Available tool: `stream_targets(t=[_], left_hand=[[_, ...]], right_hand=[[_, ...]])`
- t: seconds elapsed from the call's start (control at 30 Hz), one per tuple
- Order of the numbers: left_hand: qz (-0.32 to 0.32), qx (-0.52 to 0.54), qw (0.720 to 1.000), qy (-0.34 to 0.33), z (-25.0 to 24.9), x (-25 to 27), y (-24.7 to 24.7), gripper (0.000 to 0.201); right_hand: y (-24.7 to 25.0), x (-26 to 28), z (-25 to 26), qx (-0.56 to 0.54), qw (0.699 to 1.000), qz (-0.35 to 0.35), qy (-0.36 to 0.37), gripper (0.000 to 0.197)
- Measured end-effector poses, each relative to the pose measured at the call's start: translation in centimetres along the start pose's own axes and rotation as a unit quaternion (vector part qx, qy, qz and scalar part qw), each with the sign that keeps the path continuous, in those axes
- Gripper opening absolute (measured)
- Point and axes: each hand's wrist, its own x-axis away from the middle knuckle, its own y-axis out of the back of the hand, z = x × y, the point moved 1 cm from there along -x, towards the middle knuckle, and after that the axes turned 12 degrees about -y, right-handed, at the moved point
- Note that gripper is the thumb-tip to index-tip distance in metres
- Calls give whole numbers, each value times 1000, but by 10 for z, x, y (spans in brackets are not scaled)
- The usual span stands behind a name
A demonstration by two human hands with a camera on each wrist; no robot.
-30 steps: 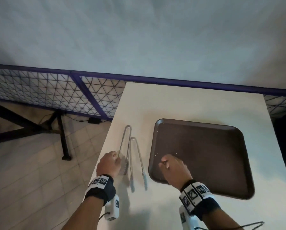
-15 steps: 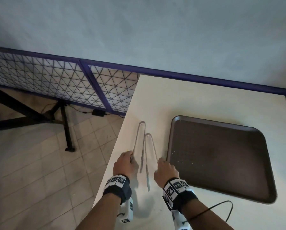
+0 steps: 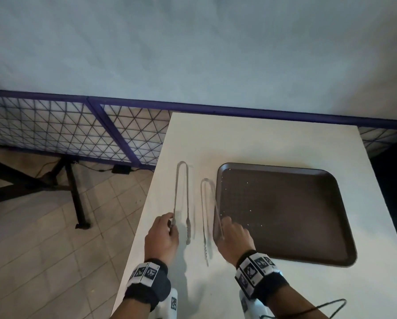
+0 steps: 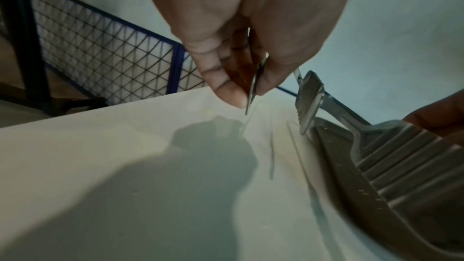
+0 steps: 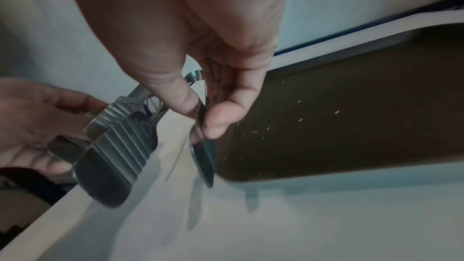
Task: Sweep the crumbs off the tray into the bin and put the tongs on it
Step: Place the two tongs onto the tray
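Crumbs are still lying scattered as pale specks on the brown tray, so by my judgement the sweeping is not done, and no bin is showing in any view.

Going from the left: my left hand is pinching the near end of one arm of the left tongs, thumb against fingers, as the left wrist view is showing; the other arm is hanging free beside it. These tongs are lying lengthwise near the left edge of the white counter, well apart from the tray.

Next, my right hand is pinching one arm of the right tongs between thumb and fingertips, low down near the ribbed gripping end. These tongs are sitting just beside the left rim of the tray; whether they are touching it I cannot tell.

Neither pair is on the tray yet. I am judging that both halves of the job are remaining: the crumbs are needing to go to the bin, and both tongs are waiting to be set on the tray.
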Motion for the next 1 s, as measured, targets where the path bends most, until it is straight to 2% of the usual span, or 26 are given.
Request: stream_targets(t=[0.23,0.43,0.67,1.0], left_hand=[[54,15,997,-46,-87,-5,-50,31],[130,-38,990,-45,-141,-9,-105,34],[163,-85,983,-7,-165,-15,-144,38],[148,-98,984,13,-166,-13,-157,41]], right_hand=[[64,-11,-87,-15,994,-77,-77,26],[95,-28,-148,13,988,-70,-138,32],[107,-48,-186,38,985,-51,-160,31],[105,-69,-200,40,988,-43,-145,30]])
